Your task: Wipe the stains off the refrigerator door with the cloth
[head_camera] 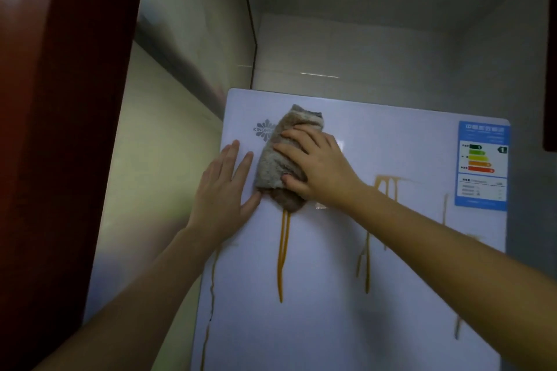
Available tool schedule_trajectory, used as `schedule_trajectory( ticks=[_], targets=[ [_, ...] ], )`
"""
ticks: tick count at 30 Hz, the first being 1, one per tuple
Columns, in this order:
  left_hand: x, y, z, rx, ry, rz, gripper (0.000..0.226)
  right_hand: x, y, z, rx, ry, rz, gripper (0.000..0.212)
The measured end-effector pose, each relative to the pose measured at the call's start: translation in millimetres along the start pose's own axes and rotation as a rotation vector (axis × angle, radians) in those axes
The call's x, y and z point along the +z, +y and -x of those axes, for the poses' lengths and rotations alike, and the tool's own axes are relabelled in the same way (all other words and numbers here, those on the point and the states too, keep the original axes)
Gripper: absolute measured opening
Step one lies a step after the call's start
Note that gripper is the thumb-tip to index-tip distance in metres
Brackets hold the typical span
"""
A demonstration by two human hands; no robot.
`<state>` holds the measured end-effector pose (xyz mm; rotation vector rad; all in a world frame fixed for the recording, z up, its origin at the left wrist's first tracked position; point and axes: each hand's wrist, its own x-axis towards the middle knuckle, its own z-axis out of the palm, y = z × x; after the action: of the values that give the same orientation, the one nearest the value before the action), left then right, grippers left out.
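Observation:
The white refrigerator door fills the lower middle of the view. Orange-yellow stains run down it: a long double drip below the cloth, drips right of centre, a smear by my right wrist, and a thin streak along the left edge. A folded grey-brown cloth lies against the upper door over the brand logo. My right hand presses it to the door, fingers spread and thumb under its lower edge. My left hand rests flat on the door beside the cloth, fingers straight.
A blue energy label sticks at the door's upper right corner. A dark red panel stands close on the left, with a pale wall between it and the fridge. Grey walls enclose the niche above.

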<state>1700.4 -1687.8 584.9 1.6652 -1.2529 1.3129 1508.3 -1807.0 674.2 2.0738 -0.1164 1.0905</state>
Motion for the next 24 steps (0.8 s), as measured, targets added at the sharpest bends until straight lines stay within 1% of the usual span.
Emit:
schedule_trajectory(
  ticks=[2,3,7,9,12,16,18,21,24],
  targets=[
    [0.3,-0.7,1.2,0.008,-0.003,-0.005,0.073,-5.1,15.6,6.6,-0.032,-0.008,0.039,0.062],
    [0.6,-0.7,1.5,0.009,-0.004,-0.011,0.073,-7.9,24.7,13.5,-0.019,0.010,0.047,0.061],
    [2.1,0.3,2.3,-0.002,-0.024,-0.030,0.074,-20.6,51.7,42.8,0.151,0.099,0.008,0.061],
    [3.3,0.9,2.8,-0.007,-0.031,-0.027,0.075,-22.5,54.2,42.6,0.163,0.093,-0.006,0.063],
    [4.8,0.3,3.4,0.003,-0.021,-0.013,0.075,-21.1,47.3,18.9,0.128,0.068,-0.043,0.065],
    [4.9,-1.6,3.3,0.009,-0.012,0.016,0.075,-11.3,25.1,-36.9,-0.008,0.027,-0.089,0.066],
    [3.7,-2.6,2.7,0.010,-0.002,0.036,0.074,-6.8,18.2,-55.4,-0.044,0.023,-0.097,0.067],
    [3.1,-2.6,2.2,0.010,-0.008,0.044,0.075,-6.3,24.2,-52.1,-0.074,0.031,-0.109,0.069],
    [4.2,-2.6,3.1,0.021,-0.009,0.032,0.076,-8.5,40.8,-23.9,-0.086,0.062,-0.089,0.071]
  ],
)
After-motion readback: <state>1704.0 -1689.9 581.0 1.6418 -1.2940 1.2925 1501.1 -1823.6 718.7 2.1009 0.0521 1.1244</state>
